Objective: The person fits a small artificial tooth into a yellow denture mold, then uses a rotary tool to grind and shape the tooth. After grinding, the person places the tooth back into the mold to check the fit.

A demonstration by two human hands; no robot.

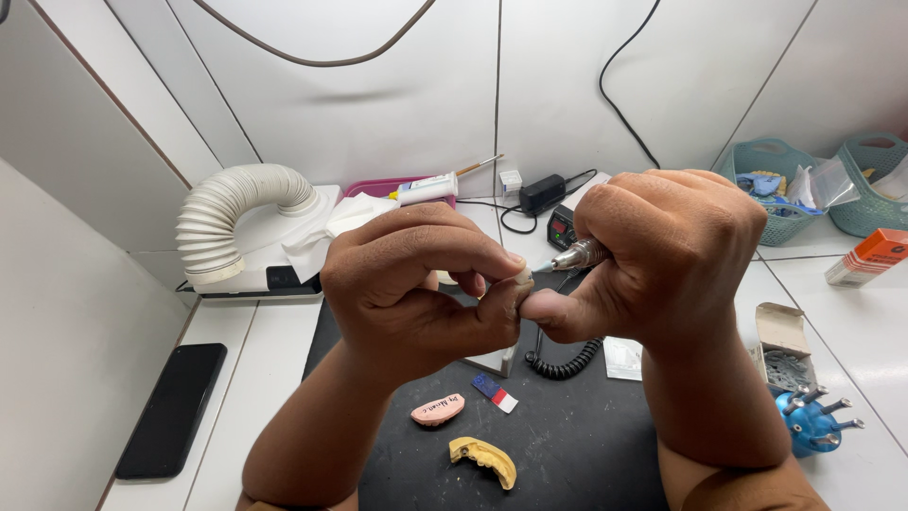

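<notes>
- Head view: a small pale tooth piece [521, 275] is pinched in the left hand [416, 289], held above the counter [577, 445].
- The right hand [662, 260] is clamped on a rotary handpiece [579, 255] — its tip touching the piece.
- Grinding is judged under way, not finished — a yellow jaw cast [484, 459] lies untouched.

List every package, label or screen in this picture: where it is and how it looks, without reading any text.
Phone: left counter, flat black, screen dark.
Tube: back centre, white, lying down.
Carton: far right, orange and white.
Open box: right, small grey cardboard.
Control unit display: behind right hand, red-lit.
</notes>
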